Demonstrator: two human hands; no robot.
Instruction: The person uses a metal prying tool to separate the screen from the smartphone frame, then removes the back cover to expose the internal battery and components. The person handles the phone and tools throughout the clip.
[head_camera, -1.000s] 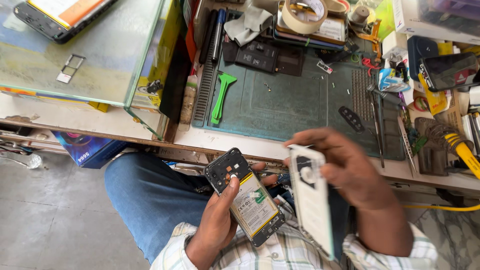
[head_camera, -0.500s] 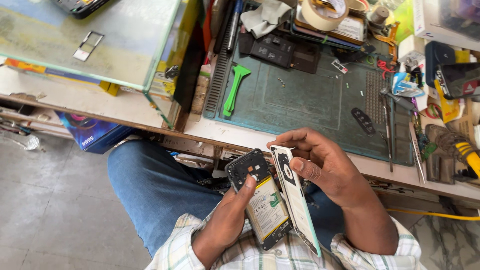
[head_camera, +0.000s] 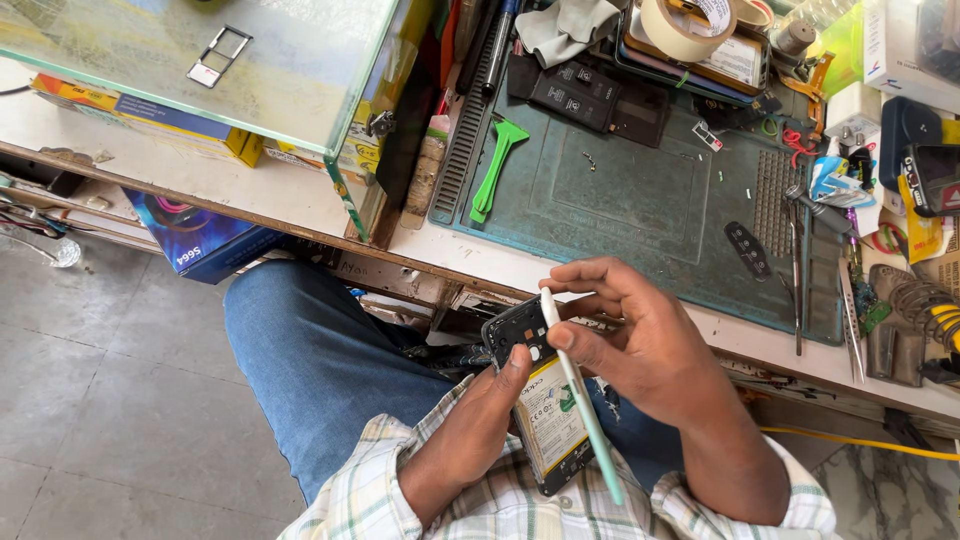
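Holding an opened phone (head_camera: 545, 405) over the lap, just below the counter (head_camera: 300, 205) edge. Left hand (head_camera: 480, 430) clamped round its body, right hand (head_camera: 640, 345) pinching the back cover (head_camera: 580, 400) edge-on beside it. Probably light, stiff, fragile inside, so gripping by the edges. Green pry tool (head_camera: 497, 165) lying on the mat (head_camera: 620, 200) above.

The left hand (head_camera: 480, 425) covers the lower side of the opened phone (head_camera: 545, 410), and the back cover (head_camera: 580, 395), seen edge-on, hides its right edge. The counter (head_camera: 300, 195) runs off the frame's right edge. Small parts on the green mat (head_camera: 620, 200) are too tiny to identify.
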